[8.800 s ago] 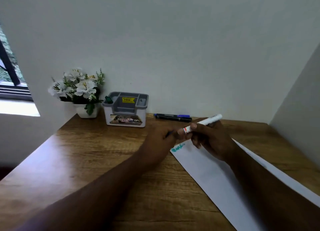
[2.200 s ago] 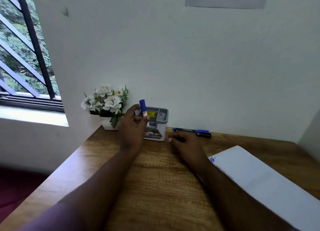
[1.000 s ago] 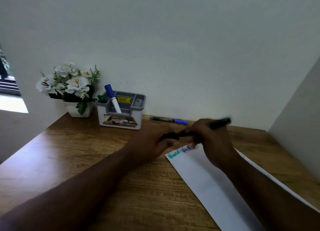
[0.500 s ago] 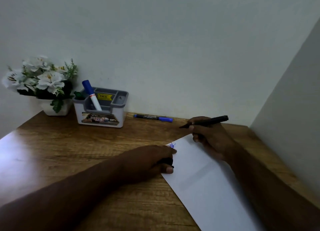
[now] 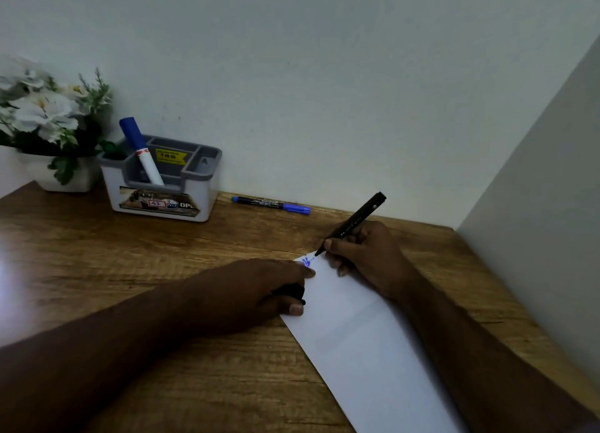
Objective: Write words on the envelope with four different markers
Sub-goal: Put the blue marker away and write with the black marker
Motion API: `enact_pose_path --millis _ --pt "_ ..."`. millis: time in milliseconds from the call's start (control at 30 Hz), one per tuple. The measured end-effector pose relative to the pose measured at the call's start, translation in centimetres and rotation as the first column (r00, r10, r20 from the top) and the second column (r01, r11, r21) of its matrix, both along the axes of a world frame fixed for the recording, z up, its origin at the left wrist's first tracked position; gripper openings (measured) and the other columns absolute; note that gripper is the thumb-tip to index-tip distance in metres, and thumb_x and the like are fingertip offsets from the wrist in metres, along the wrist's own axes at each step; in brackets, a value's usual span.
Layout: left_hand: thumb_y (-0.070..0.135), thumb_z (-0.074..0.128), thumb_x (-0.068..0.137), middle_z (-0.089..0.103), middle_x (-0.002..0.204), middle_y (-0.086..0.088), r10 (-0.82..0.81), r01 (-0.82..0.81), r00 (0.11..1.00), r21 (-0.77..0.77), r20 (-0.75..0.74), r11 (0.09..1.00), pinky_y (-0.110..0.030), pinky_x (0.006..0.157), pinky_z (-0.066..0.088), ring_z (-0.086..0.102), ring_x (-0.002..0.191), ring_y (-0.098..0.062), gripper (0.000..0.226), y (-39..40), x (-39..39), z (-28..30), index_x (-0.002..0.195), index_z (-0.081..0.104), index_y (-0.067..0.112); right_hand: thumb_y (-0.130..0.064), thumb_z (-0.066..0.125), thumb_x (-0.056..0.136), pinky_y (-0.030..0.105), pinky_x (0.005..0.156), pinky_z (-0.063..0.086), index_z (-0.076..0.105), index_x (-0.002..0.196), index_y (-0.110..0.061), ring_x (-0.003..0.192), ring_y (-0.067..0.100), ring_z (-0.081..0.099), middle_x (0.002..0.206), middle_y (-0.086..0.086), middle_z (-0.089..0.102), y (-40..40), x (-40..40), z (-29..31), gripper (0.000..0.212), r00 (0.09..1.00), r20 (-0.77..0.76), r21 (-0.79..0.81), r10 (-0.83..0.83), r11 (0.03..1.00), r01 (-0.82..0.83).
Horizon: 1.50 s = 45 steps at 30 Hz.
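Observation:
A long white envelope lies slanted on the wooden desk. My right hand grips a black marker, its tip touching the envelope's far corner beside some blue writing. My left hand rests on the envelope's left edge and covers most of the earlier writing. A black marker cap is tucked in its fingers. A blue-capped white marker stands in the grey organiser. A black marker with a blue cap lies by the wall.
A pot of white flowers stands at the far left beside the organiser. A green marker top shows at the organiser's left side. Walls close the desk at the back and on the right.
The black marker has tilted upright and its tip has come down onto the envelope's corner. My left hand has stayed on the envelope's edge with the cap.

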<state>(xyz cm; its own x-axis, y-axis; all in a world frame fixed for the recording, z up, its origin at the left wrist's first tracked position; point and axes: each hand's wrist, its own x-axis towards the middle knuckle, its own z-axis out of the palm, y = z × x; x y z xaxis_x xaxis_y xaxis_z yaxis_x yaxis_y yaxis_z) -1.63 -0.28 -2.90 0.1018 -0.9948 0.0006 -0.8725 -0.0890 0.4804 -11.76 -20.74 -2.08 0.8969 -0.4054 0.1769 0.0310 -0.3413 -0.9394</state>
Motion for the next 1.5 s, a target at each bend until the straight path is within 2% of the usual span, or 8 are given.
enact_pose_path --millis 133,267,433,733,800,867,1033,1500 --pt "0.05 0.047 0.09 0.048 0.129 0.017 0.008 -0.008 1.0 -0.009 0.008 1.0 -0.005 0.071 0.029 0.037 0.085 0.024 0.03 -0.01 0.19 -0.03 0.119 0.041 0.042 0.002 0.067 0.085 0.02 0.041 0.049 0.071 0.083 0.005 0.043 0.008 0.058 0.051 0.0 0.066 0.1 0.02 0.02 0.005 1.0 -0.02 -0.042 -0.007 0.999 0.006" --pt "0.048 0.048 0.09 0.043 0.104 0.026 0.0 0.0 1.0 -0.011 0.003 1.0 -0.005 0.068 0.029 0.038 0.084 0.026 0.019 0.03 -0.09 0.15 0.108 0.042 0.048 0.002 0.068 0.085 0.019 0.041 0.049 0.072 0.086 0.005 0.045 0.006 0.058 0.054 -0.003 0.067 0.23 -0.12 0.27 0.005 0.999 -0.049 -0.074 0.022 0.997 -0.026" --pt "0.046 0.048 0.091 0.049 0.131 0.014 0.0 0.0 1.0 0.001 -0.001 1.0 -0.008 0.073 0.03 0.041 0.087 0.014 0.021 -0.05 -0.08 0.16 0.111 0.044 0.04 0.006 0.067 0.084 0.019 0.039 0.048 0.068 0.082 0.007 0.04 0.007 0.057 0.049 -0.001 0.066 0.11 -0.32 0.42 0.002 0.999 -0.044 -0.02 0.023 0.999 -0.024" --pt "0.048 0.047 0.091 0.042 0.142 0.013 0.002 -0.002 1.0 -0.003 -0.008 1.0 -0.011 0.081 0.029 0.037 0.097 0.014 0.023 -0.04 0.08 -0.14 0.113 0.043 0.043 0.004 0.069 0.083 0.021 0.039 0.049 0.071 0.078 0.001 0.04 0.01 0.057 0.05 0.001 0.066 0.05 -0.14 0.16 0.006 1.0 -0.026 -0.031 -0.003 1.0 0.002" --pt "0.047 0.047 0.091 0.045 0.139 0.012 0.0 0.0 1.0 0.017 -0.02 1.0 -0.008 0.076 0.029 0.04 0.09 0.015 0.011 0.0 -0.04 0.08 0.099 0.042 0.052 0.004 0.069 0.082 0.022 0.039 0.049 0.071 0.075 -0.001 0.04 0.011 0.057 0.05 0.001 0.065 0.03 -0.24 0.19 0.009 1.0 -0.019 -0.031 -0.008 0.999 0.008" --pt "0.046 0.048 0.091 0.047 0.135 0.014 -0.011 0.011 1.0 0.002 -0.005 1.0 -0.005 0.071 0.029 0.04 0.085 0.022 0.02 -0.12 -0.12 0.28 0.084 0.037 0.061 0.006 0.068 0.082 0.022 0.04 0.049 0.07 0.074 -0.001 0.04 0.011 0.057 0.05 0.002 0.065 0.02 -0.32 0.2 0.011 1.0 -0.017 -0.018 -0.002 1.0 0.002" --pt "0.047 0.047 0.091 0.043 0.14 0.015 0.009 -0.009 1.0 -0.004 -0.008 1.0 -0.012 0.082 0.031 0.037 0.1 0.011 0.03 -0.16 0.1 -0.17 0.121 0.043 0.044 0.007 0.067 0.083 0.024 0.04 0.049 0.069 0.076 0.003 0.04 0.014 0.056 0.05 0.005 0.064 -0.18 -0.2 0.11 0.008 1.0 0.006 0.02 -0.027 0.999 0.027" --pt "0.047 0.048 0.091 0.04 0.144 0.014 0.03 -0.03 1.0 0.011 -0.008 1.0 -0.016 0.09 0.031 0.038 0.111 0.007 0.042 0.01 -0.2 0.32 0.131 0.039 0.038 0.004 0.068 0.082 0.026 0.043 0.051 0.069 0.072 -0.002 0.043 0.018 0.058 0.051 0.007 0.065 -0.21 -0.11 -0.12 0.011 0.996 -0.006 0.009 -0.089 0.996 0.089"
